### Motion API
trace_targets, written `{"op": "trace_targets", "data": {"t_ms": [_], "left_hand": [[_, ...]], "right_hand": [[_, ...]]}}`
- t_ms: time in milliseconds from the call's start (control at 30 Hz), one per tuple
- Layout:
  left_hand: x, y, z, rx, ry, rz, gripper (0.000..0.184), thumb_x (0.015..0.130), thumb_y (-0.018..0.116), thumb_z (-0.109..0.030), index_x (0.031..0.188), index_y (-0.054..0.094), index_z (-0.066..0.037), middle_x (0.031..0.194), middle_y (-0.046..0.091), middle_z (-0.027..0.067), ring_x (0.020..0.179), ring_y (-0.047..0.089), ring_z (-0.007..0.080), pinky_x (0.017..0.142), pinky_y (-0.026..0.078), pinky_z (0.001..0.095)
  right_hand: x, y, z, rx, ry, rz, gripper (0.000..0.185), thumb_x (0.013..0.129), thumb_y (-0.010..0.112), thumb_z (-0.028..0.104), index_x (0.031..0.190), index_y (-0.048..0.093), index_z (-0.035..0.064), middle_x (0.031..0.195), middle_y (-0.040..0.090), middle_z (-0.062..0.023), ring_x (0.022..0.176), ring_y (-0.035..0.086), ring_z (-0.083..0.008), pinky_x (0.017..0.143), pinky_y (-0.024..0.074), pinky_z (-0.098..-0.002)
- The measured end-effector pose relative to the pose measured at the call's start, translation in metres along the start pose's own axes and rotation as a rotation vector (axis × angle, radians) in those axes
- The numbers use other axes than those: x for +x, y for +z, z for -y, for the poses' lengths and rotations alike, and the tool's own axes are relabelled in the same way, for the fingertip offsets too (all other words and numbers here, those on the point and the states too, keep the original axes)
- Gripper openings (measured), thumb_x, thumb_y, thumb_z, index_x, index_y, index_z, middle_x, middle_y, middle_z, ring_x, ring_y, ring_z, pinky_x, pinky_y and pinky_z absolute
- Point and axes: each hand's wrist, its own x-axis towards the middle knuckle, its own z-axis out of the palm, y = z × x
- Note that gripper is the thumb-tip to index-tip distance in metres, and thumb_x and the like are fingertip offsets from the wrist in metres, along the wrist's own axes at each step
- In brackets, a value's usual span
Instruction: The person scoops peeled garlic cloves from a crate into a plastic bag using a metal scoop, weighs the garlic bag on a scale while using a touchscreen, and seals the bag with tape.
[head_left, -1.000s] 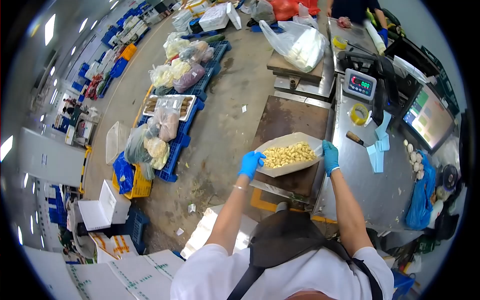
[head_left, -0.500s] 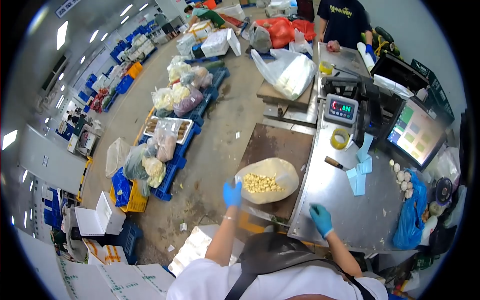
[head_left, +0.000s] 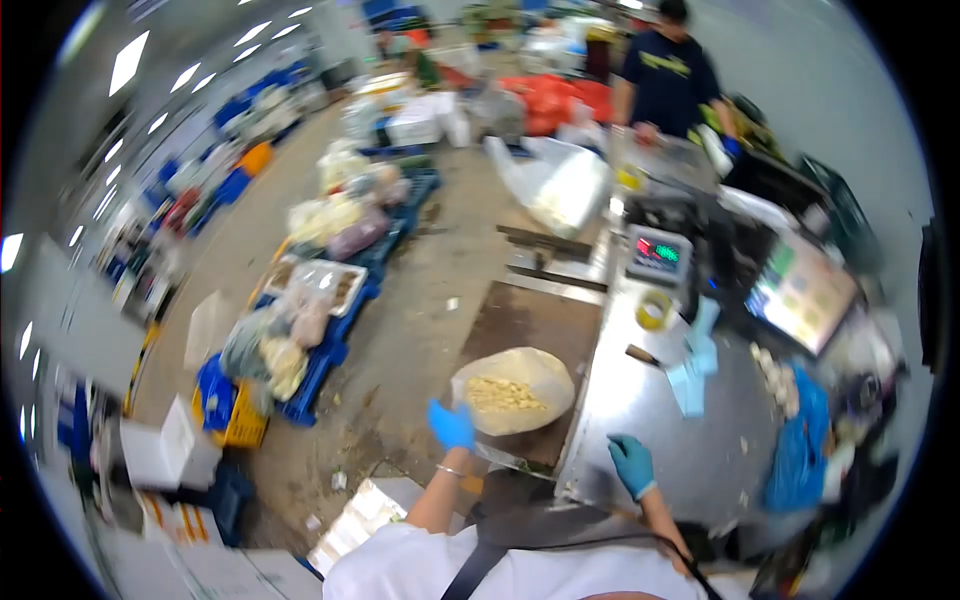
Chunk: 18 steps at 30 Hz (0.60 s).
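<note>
A pale open bag [head_left: 550, 374] holding a heap of small yellowish pieces [head_left: 503, 394] rests on the brown scale platform [head_left: 530, 318]. My left hand [head_left: 452, 426], in a blue glove, is at the bag's lower left edge with its fingers apart; whether it touches the bag is blurred. In a teal glove, my right hand [head_left: 631, 464] hovers over the metal table [head_left: 680, 450], apart from the bag, fingers spread and nothing held. Beyond the table's near part stands the scale display [head_left: 659, 254] with lit digits.
On the table are a yellow tape roll [head_left: 654, 311], a knife handle [head_left: 642, 354], blue strips [head_left: 687, 386], a screen [head_left: 801, 292] and a blue bag [head_left: 797, 440]. Another person [head_left: 672, 80] stands at the far end. Bagged goods [head_left: 330, 222] lie on pallets at left.
Both hands have let go of the bag, which now rests on the platform. My right hand has moved back over the table. The view has shifted, and the display's digits have changed.
</note>
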Motion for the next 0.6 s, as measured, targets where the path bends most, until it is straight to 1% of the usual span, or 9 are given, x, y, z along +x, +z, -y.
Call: {"op": "trace_targets", "data": {"t_ms": [33, 67, 133, 200, 267, 333, 433, 567, 600], "left_hand": [[0.006, -0.002, -0.003, -0.044, 0.022, 0.007, 0.076, 0.084, 0.066, -0.03, 0.141, 0.03, 0.006, 0.139, 0.039, 0.0273, 0.129, 0.036, 0.0411, 0.108, 0.031, 0.0479], [0.011, -0.002, -0.008, -0.085, 0.051, 0.036, 0.076, 0.084, 0.066, -0.03, 0.14, 0.03, 0.007, 0.14, 0.039, 0.0272, 0.13, 0.036, 0.0409, 0.108, 0.031, 0.048], [0.021, -0.005, -0.011, -0.024, 0.13, 0.038, 0.075, 0.085, 0.066, -0.03, 0.139, 0.032, 0.009, 0.14, 0.038, 0.0275, 0.13, 0.036, 0.0393, 0.109, 0.029, 0.0473], [0.028, -0.003, -0.005, 0.007, 0.212, 0.031, 0.075, 0.084, 0.068, -0.032, 0.137, 0.035, 0.009, 0.139, 0.039, 0.0282, 0.129, 0.038, 0.0393, 0.108, 0.031, 0.0474], [0.035, 0.001, -0.005, -0.012, 0.273, 0.032, 0.076, 0.082, 0.07, -0.033, 0.136, 0.037, 0.009, 0.137, 0.041, 0.0286, 0.126, 0.04, 0.0397, 0.106, 0.033, 0.0475], [0.034, -0.003, -0.002, -0.05, 0.305, 0.054, 0.078, 0.081, 0.073, -0.034, 0.135, 0.038, 0.009, 0.135, 0.043, 0.0286, 0.124, 0.043, 0.0404, 0.104, 0.035, 0.0475], [0.033, -0.011, -0.006, -0.04, 0.312, 0.146, 0.084, 0.079, 0.073, -0.043, 0.134, 0.04, 0.009, 0.134, 0.045, 0.0276, 0.123, 0.043, 0.0398, 0.102, 0.036, 0.0472], [0.04, -0.001, 0.001, -0.044, 0.271, 0.21, 0.089, 0.072, 0.079, -0.042, 0.134, 0.04, 0.009, 0.133, 0.044, 0.0282, 0.122, 0.044, 0.0397, 0.102, 0.037, 0.0475], [0.043, 0.001, 0.0, 0.005, 0.232, 0.265, 0.094, 0.071, 0.082, -0.039, 0.137, 0.036, 0.008, 0.136, 0.042, 0.0269, 0.123, 0.043, 0.039, 0.104, 0.036, 0.0465]], "right_hand": [[0.003, 0.001, 0.008, -0.027, -0.002, 0.007, 0.024, 0.09, 0.057, 0.02, 0.106, 0.067, 0.0057, 0.1, 0.066, -0.0176, 0.089, 0.065, -0.0314, 0.079, 0.0514, -0.0379], [0.003, 0.006, 0.01, -0.071, 0.056, 0.02, 0.027, 0.089, 0.054, 0.023, 0.107, 0.067, 0.008, 0.105, 0.065, -0.0143, 0.095, 0.062, -0.0321, 0.085, 0.0491, -0.0392], [0.003, 0.016, 0.016, -0.147, 0.089, 0.091, 0.03, 0.09, 0.05, 0.028, 0.108, 0.065, 0.0081, 0.109, 0.064, -0.0151, 0.098, 0.06, -0.0329, 0.087, 0.0477, -0.0406], [0.002, 0.018, 0.042, -0.143, 0.1, 0.134, 0.03, 0.092, 0.049, 0.029, 0.107, 0.065, 0.0083, 0.107, 0.064, -0.0147, 0.097, 0.06, -0.0342, 0.086, 0.0478, -0.0413], [-0.003, 0.038, 0.035, -0.193, 0.047, 0.188, 0.03, 0.093, 0.049, 0.03, 0.109, 0.064, 0.0086, 0.105, 0.063, -0.0143, 0.093, 0.061, -0.0349, 0.082, 0.0482, -0.0416], [-0.001, 0.044, 0.053, -0.179, 0.1, 0.284, 0.029, 0.093, 0.048, 0.029, 0.109, 0.063, 0.0098, 0.106, 0.063, -0.0137, 0.094, 0.06, -0.0341, 0.083, 0.0483, -0.0417], [0.007, 0.061, 0.073, -0.157, 0.148, 0.399, 0.027, 0.093, 0.047, 0.028, 0.107, 0.061, 0.0106, 0.104, 0.063, -0.0141, 0.094, 0.06, -0.0346, 0.081, 0.0482, -0.0432], [0.027, 0.095, 0.081, -0.11, 0.137, 0.488, 0.027, 0.093, 0.047, 0.03, 0.107, 0.06, 0.011, 0.102, 0.064, -0.015, 0.091, 0.061, -0.0355, 0.08, 0.048, -0.0447], [0.032, 0.106, 0.079, -0.101, 0.115, 0.501, 0.028, 0.093, 0.047, 0.03, 0.109, 0.06, 0.0111, 0.103, 0.064, -0.0147, 0.092, 0.061, -0.0356, 0.081, 0.048, -0.0449]]}}
